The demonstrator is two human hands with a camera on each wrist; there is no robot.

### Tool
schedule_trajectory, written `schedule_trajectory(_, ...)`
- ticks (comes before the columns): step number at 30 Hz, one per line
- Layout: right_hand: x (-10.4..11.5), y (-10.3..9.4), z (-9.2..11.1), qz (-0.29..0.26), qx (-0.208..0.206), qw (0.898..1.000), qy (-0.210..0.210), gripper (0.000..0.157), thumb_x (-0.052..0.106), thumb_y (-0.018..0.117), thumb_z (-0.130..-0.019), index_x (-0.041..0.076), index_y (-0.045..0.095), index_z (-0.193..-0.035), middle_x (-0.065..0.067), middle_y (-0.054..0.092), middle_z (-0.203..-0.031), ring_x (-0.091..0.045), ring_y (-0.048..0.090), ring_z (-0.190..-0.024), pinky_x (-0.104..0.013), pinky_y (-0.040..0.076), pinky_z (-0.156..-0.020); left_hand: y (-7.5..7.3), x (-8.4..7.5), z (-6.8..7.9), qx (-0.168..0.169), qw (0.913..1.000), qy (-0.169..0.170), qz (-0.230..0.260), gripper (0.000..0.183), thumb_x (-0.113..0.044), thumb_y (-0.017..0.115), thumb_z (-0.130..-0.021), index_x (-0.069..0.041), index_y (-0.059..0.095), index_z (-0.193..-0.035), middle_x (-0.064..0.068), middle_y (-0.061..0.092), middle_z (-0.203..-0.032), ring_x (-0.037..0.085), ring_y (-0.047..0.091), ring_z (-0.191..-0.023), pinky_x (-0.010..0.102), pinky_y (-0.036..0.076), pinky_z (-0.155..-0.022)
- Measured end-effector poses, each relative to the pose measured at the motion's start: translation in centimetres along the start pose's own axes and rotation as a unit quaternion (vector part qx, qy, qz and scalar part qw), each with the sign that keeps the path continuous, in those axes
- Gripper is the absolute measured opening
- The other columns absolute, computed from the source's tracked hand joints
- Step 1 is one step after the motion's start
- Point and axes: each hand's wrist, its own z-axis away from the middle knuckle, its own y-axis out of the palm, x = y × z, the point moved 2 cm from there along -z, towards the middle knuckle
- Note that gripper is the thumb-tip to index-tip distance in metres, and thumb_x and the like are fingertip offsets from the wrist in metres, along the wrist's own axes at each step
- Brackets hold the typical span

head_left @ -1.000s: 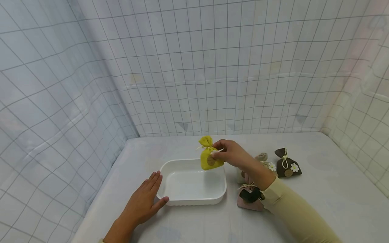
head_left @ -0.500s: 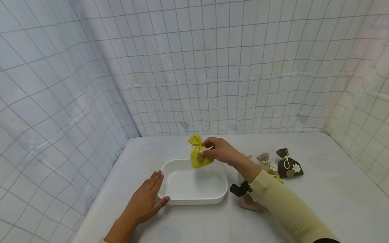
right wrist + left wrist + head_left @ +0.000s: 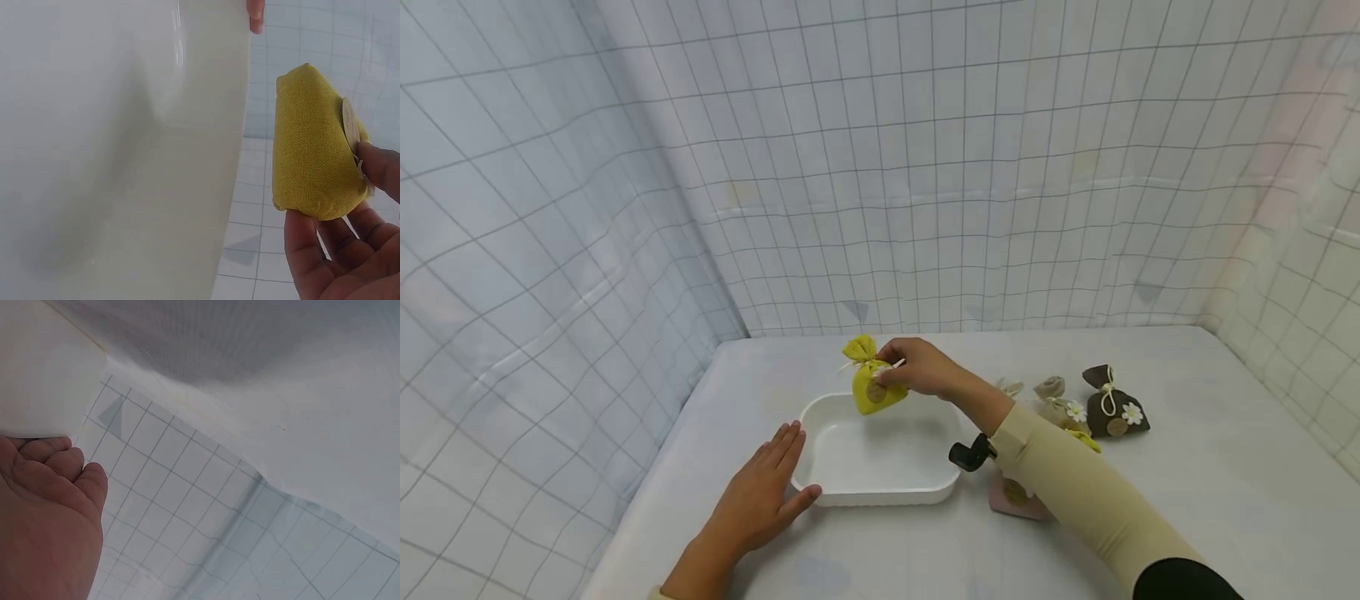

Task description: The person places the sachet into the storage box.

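A small yellow drawstring pouch with a round tag and tied neck is pinched in my right hand, thumb on the tag side and fingers behind. It hangs over the far side of a white rectangular dish. In the right wrist view the yellow pouch shows its woven base beside the dish wall. My left hand rests at the dish's left rim with fingers straight and the thumb at the front corner. The left wrist view shows that hand against the dish's side.
Right of the dish lie a dark brown pouch with a flower, a beige pouch and a pink pouch, partly covered by my right sleeve. A bit of yellow cloth shows there too. Checked curtains enclose the table.
My right hand has carried the yellow pouch leftward over the dish. The right forearm now covers different parts of the pouches on the right. My left hand has stayed at the rim.
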Motion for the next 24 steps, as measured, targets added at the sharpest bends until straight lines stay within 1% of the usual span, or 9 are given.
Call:
schedule_trajectory(9, 0.2, 1.5, -1.2, 0.017, 0.037, 0.999, -0.022, 0.030, 0.020, 0.075, -0.089, 0.006, 0.065, -0.114, -0.003, 0.064, -0.108, -0.019, 0.061, -0.099, -0.030, 0.056, -0.082, 0.1, 0.0, 0.0, 0.004, 0.9999, -0.005, -0.008, 0.083, -0.058, 0.053, -0.096, 0.002, 0.036, -0.151, 0.014, 0.030, -0.159, 0.029, 0.025, -0.148, 0.049, 0.030, -0.115)
schedule_trajectory(16, 0.7, 3.1, -2.0, 0.035, 0.052, 0.997, -0.035, 0.028, 0.021, 0.075, -0.090, 0.010, 0.066, -0.113, 0.000, 0.065, -0.106, -0.017, 0.061, -0.097, -0.028, 0.055, -0.082, 0.0, 0.1, 0.1, 0.001, 0.9999, -0.001, -0.010, 0.083, -0.058, 0.054, -0.096, 0.002, 0.036, -0.151, 0.013, 0.030, -0.160, 0.028, 0.024, -0.148, 0.048, 0.030, -0.115)
schedule_trajectory(24, 1.0, 5.3, -2.9, 0.088, 0.056, 0.994, -0.036, 0.026, 0.024, 0.076, -0.089, 0.013, 0.067, -0.111, 0.005, 0.067, -0.104, -0.012, 0.060, -0.096, -0.026, 0.053, -0.083, 0.3, 0.2, 0.0, 0.008, 0.9999, -0.007, -0.010, 0.084, -0.060, 0.052, -0.096, 0.001, 0.036, -0.152, 0.013, 0.030, -0.160, 0.028, 0.024, -0.148, 0.049, 0.030, -0.115)
